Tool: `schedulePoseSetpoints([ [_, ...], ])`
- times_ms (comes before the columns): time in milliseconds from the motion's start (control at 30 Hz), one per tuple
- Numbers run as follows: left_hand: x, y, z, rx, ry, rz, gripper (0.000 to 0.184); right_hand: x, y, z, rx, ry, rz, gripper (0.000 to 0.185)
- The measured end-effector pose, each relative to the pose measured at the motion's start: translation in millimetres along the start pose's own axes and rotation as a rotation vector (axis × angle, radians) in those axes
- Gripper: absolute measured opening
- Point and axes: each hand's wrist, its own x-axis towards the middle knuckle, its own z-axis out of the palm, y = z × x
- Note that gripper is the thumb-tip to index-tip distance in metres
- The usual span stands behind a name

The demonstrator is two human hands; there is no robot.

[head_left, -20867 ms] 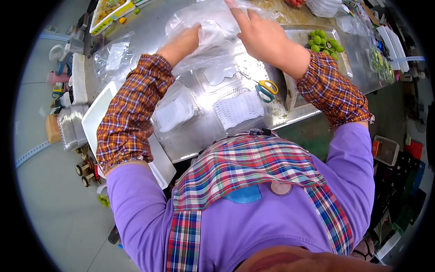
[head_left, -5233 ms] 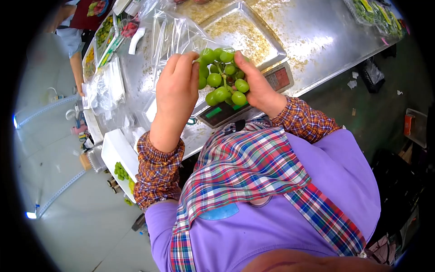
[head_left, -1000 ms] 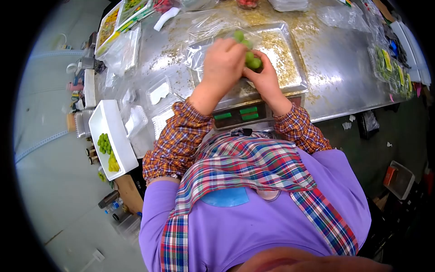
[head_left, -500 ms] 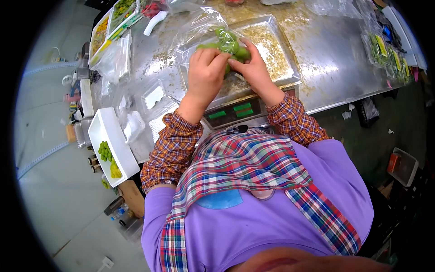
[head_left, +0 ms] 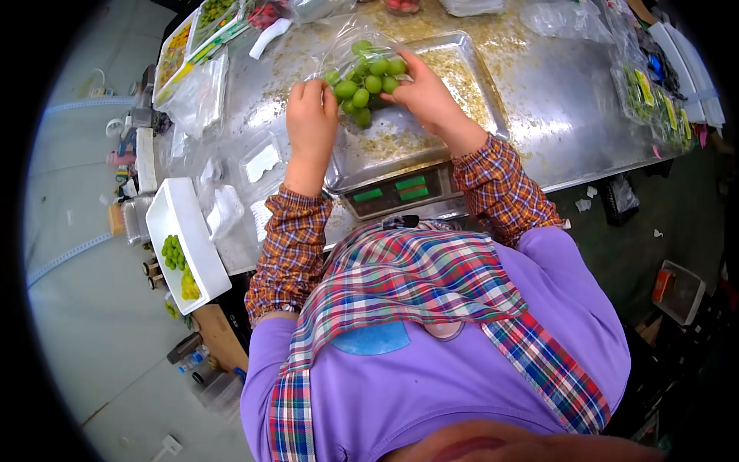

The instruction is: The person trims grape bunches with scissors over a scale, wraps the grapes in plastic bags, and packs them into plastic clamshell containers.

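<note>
A bunch of green grapes point(head_left: 359, 86) hangs between my hands, with clear plastic film point(head_left: 350, 52) over its upper side. My left hand point(head_left: 312, 123), fingers bent and pressed together, grips the film at the left of the bunch. On the other side my right hand point(head_left: 423, 91) is closed on the film and the grapes' right edge. Under the bunch lies a metal tray point(head_left: 493, 92) with wet, brownish patches. The tray rests on a scale point(head_left: 396, 191) whose green displays face me.
A white foam box point(head_left: 202, 250) holding green and yellowish grapes stands at the left table edge. Plastic bags point(head_left: 200, 96) and a clear container with a white pad point(head_left: 262, 162) lie left of the tray. Packed green produce point(head_left: 654, 108) is at the far right.
My hands have moved apart, the left one leftward and the right one slightly up. More of the grapes now shows between them, beneath the film.
</note>
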Motion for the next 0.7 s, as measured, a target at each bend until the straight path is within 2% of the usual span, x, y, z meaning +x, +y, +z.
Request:
schedulePoseSetpoints([
  [67, 4, -13, 0, -0.057, -0.061, -0.183, 0.007, 18, 9, -3, -0.292, -0.055, -0.097, 0.069],
  [167, 6, -39, 7, -0.27, -0.116, -0.519, 0.01, 27, -10, -5, -0.959, -0.073, -0.444, 0.065],
  [233, 6, -39, 4, -0.518, -0.147, -0.784, 0.011, 28, -15, -5, -0.899, -0.084, -0.483, 0.064],
  [367, -2, -36, 5, -0.693, -0.158, -0.878, 0.013, 31, -8, -17, -0.704, -0.059, -0.453, 0.067],
  [467, -6, -29, 6, -0.686, -0.163, -0.845, 0.013, 27, -5, -27, -1.032, 0.1, -0.614, 0.071],
  [567, -9, -23, 6, -0.695, -0.163, -0.829, 0.012, 39, 15, -41, -1.107, 0.246, -0.762, 0.074],
  [667, -12, -21, 10, -0.738, -0.114, -0.818, 0.012, 39, 12, -49, -0.765, -0.134, -0.223, 0.074],
  [700, -14, -21, 12, -0.756, -0.089, -0.815, 0.012, 40, 14, -50, -0.625, -0.178, -0.178, 0.072],
])
